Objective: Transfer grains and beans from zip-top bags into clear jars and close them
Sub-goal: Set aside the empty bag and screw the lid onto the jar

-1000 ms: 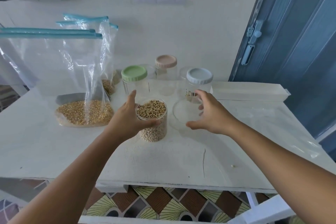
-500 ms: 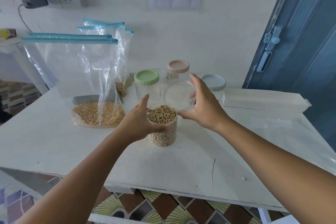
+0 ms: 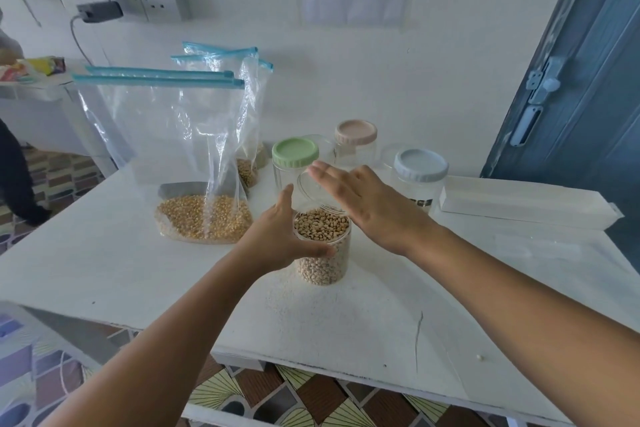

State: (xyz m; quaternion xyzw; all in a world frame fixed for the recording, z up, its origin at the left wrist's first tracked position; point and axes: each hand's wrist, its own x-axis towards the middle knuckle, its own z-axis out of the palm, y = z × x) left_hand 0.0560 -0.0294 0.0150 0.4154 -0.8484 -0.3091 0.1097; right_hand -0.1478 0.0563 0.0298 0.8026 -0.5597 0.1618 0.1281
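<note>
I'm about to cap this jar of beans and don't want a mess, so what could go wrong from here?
1. The clear lid sits tilted over the bean-filled clear jar under the right hand; it may seat crooked.
2. Beans reach nearly to the rim, so pressing may scatter some.
3. Only the left hand steadies the jar; a hard push could tip it toward the corn-filled zip-top bag.

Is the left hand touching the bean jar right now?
Touching. The head view shows the left hand wrapped around the bean jar just below its rim, thumb across the front.
</note>
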